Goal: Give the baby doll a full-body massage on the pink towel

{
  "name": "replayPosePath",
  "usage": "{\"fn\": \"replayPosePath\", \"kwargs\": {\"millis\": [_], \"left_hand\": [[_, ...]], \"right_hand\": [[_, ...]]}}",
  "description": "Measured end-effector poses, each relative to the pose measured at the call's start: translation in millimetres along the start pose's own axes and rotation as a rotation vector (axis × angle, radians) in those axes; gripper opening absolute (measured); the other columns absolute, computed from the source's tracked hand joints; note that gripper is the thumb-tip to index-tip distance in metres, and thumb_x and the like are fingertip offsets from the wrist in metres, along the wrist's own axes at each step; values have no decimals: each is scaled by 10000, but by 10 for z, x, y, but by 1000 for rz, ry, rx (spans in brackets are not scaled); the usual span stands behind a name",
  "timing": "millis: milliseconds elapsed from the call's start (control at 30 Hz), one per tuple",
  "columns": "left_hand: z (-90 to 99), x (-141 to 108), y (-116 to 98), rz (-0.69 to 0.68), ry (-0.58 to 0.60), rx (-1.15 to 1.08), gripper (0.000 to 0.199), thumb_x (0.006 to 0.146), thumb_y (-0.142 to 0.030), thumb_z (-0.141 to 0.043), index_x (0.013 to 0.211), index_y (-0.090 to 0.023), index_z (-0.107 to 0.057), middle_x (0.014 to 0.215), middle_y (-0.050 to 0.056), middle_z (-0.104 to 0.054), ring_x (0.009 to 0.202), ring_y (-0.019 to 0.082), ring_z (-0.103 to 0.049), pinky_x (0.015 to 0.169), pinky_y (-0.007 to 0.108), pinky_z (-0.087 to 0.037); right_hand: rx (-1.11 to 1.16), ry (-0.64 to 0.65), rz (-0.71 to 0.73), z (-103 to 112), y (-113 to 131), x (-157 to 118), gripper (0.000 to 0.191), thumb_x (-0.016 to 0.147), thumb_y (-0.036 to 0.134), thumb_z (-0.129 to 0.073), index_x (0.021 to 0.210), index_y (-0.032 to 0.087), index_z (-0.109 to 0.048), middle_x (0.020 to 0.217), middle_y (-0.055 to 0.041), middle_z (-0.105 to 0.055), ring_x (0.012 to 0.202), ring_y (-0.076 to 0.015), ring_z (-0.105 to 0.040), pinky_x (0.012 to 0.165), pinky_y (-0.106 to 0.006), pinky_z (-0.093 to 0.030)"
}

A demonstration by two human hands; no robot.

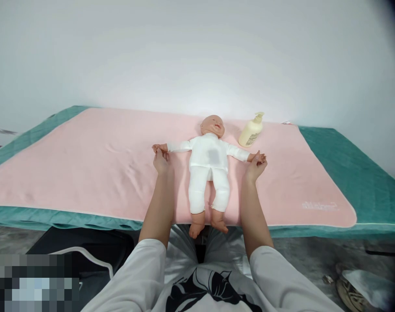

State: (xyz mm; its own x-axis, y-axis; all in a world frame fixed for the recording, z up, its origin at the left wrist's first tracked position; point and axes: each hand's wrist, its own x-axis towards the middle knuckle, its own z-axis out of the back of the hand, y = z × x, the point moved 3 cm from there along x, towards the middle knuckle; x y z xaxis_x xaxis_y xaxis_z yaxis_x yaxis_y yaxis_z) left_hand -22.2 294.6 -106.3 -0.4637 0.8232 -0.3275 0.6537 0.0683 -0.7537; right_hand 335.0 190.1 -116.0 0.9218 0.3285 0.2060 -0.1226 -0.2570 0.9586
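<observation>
One T-shirt (213, 290) nearest. Your left hand (161, 162), right hand (256, 168): clamped on both hands of one baby doll (209, 151). One pump bottle (250, 132).

A bald baby doll (208, 158) in white clothes lies face up on a pink mat (119, 160).
The doll wears a long-sleeved top with a grey patch on the chest, and long trousers. Its head points to the far side of the mat, tipped slightly to the right of the view. Both arms stretch straight out sideways; the legs are slightly apart, bare feet past the near edge.
</observation>
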Motion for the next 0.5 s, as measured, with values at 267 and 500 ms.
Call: {"fn": "replayPosePath", "kwargs": {"millis": [267, 500], "left_hand": [[37, 62, 5, -2, 42, 26, 138, 941, -335, -614, 978, -210, -661, 1013, 81, -696, 1172, 173, -653, 1008, 260, -555], [5, 19, 0, 15, 19, 20, 159, 970, -287, -560, 1066, -226, -671, 1153, 82, -693, 1170, 146, -657, 978, 236, -558]], "right_hand": [[-19, -42, -106, 32, -86, 68, 281, 900, 414, -532, 1046, 176, -502, 1219, -136, -642, 1175, -219, -663, 1080, -474, -514], [-26, -43, -137, 27, 0, 42, 275, 894, 405, -534, 1013, 158, -529, 1163, -151, -671, 1134, -238, -685, 1081, -496, -515]]}}
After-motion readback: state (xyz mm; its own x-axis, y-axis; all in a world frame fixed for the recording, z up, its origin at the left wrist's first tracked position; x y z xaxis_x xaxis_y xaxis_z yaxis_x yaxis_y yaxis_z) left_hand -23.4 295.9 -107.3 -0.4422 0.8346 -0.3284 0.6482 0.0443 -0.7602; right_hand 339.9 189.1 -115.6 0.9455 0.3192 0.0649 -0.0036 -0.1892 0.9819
